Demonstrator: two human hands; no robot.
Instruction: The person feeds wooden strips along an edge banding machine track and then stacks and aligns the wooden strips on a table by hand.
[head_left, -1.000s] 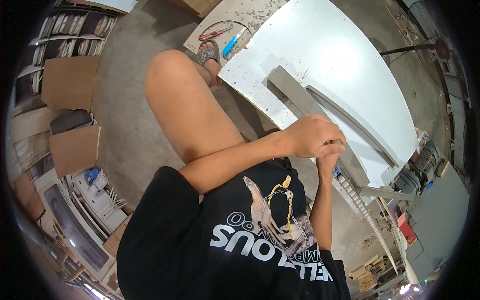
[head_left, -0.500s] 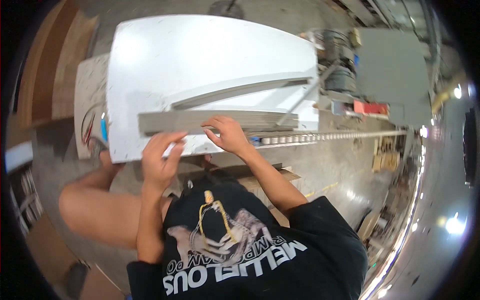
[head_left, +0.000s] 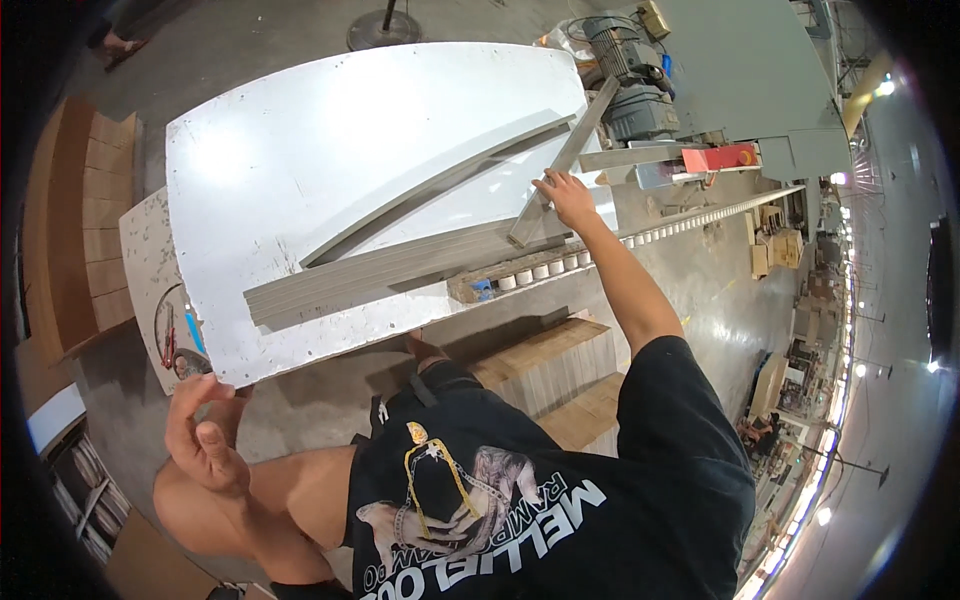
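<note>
My right hand (head_left: pixel 568 198) is closed on the edge of a flat grey strip (head_left: pixel 582 138), which lies slanted across the right end of the white tabletop (head_left: pixel 330 120). The strip's lower end rests by a stack of similar grey strips (head_left: pixel 375 272) along the near side. Behind the stack lies another single grey strip (head_left: pixel 430 190), at an angle. My left hand (head_left: pixel 207 440) is raised off the table's near left corner, fingers loosely bent and apart, with nothing in it.
A row of white rollers (head_left: pixel 540 271) runs rightward from the table. Motors (head_left: pixel 640 110) and a grey machine (head_left: pixel 750 60) with a red part (head_left: pixel 720 159) stand at the right. Stacked boards (head_left: pixel 540 365) lie below the table. Pliers (head_left: pixel 168 345) sit on a side board at left.
My right hand has moved right from above the stack to the slanted strip. My left hand has swung left and nearer, away from the stack. The view has shifted and turned.
</note>
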